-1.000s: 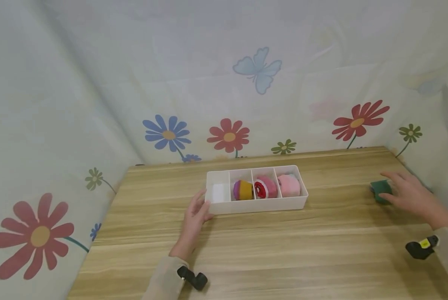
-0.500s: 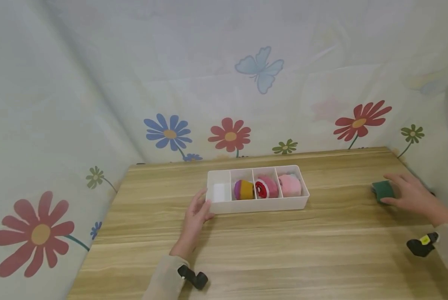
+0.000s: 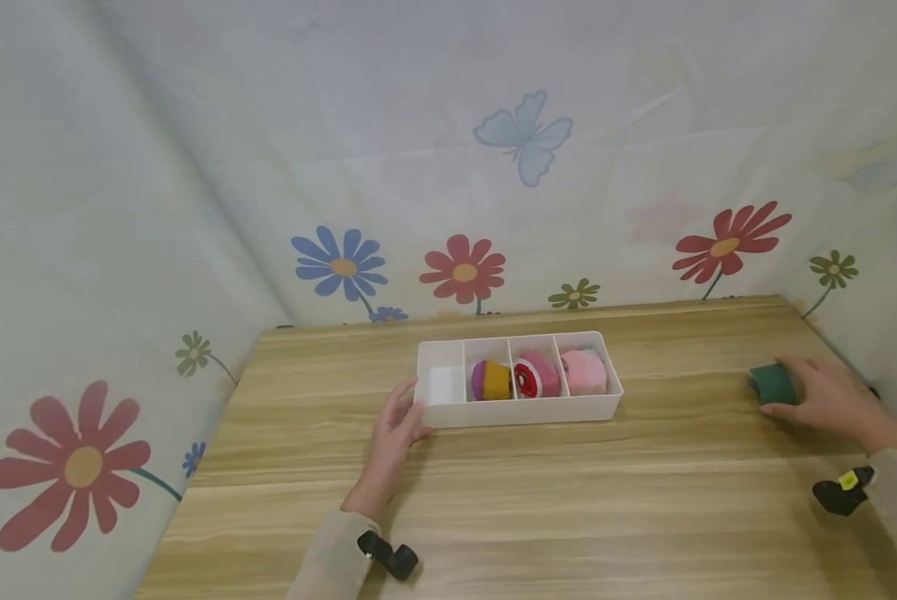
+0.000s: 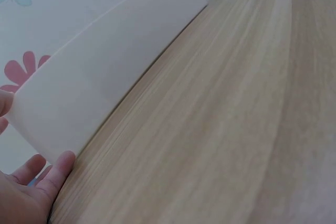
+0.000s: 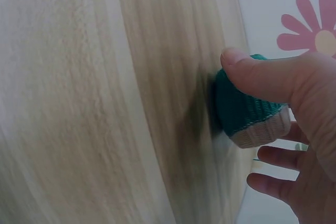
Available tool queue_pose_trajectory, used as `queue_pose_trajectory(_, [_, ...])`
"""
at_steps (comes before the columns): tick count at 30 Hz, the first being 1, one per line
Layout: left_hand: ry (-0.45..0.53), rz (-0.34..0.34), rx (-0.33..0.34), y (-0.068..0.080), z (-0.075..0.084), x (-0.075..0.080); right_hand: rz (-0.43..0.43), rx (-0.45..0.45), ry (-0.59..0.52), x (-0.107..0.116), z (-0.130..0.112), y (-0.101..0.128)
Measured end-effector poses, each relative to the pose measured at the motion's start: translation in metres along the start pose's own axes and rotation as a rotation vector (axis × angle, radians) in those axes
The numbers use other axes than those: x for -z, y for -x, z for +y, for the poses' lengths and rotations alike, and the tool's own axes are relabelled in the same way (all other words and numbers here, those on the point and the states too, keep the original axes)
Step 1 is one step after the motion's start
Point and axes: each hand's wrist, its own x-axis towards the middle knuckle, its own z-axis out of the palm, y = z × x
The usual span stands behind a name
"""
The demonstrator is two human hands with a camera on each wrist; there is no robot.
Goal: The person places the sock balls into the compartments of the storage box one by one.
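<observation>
My right hand (image 3: 831,400) pinches a rolled-up green sock (image 3: 774,385) near the table's right edge. In the right wrist view the thumb lies across the knitted green sock (image 5: 244,106), which has a ribbed beige part; the lower fingers are spread apart. My left hand (image 3: 390,433) grips the left front corner of a white divided box (image 3: 523,410), its thumb at the front wall. Three compartments hold rolled bundles: a purple and yellow one (image 3: 491,381), a pink and red one (image 3: 538,375) and a pale pink one (image 3: 585,372). The leftmost compartment (image 3: 441,385) is bare.
The wood-grain table (image 3: 568,508) reaches back to a white curtain (image 3: 388,108) printed with flowers and a butterfly. The curtain also borders the left and right sides. Black wrist cameras (image 3: 388,556) sit on both sleeves.
The fingers of my right hand have closed in on the green sock, which has turned and shifted slightly. My left hand keeps its place at the box; the head view has shifted a little.
</observation>
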Motion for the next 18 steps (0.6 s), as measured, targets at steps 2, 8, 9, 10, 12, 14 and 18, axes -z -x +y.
queue_pose_trajectory(2, [0.007, -0.003, -0.008, 0.001, 0.000, 0.000, -0.016, -0.001, -0.013, -0.002, 0.002, -0.002])
queue_pose_trajectory(8, [0.013, 0.007, -0.006, 0.001, -0.001, 0.000, -0.036, -0.005, -0.041, -0.007, 0.007, -0.006])
queue_pose_trajectory(9, [0.016, 0.010, -0.003, 0.001, -0.001, 0.000, -0.038, 0.000, -0.043, -0.007, 0.008, -0.006])
queue_pose_trajectory(10, [0.018, 0.013, 0.000, 0.000, -0.001, 0.000, -0.039, 0.002, -0.046, -0.008, 0.008, -0.007])
queue_pose_trajectory(12, [0.017, 0.014, 0.001, 0.000, -0.001, 0.000, -0.031, 0.005, -0.045, -0.009, 0.010, -0.008])
queue_pose_trajectory(14, [0.012, 0.012, 0.000, 0.001, -0.001, -0.001, -0.033, -0.002, -0.052, -0.010, 0.010, -0.008])
queue_pose_trajectory(18, [0.004, 0.012, -0.004, 0.001, 0.001, -0.001, -0.016, -0.024, -0.054, -0.012, 0.010, -0.008])
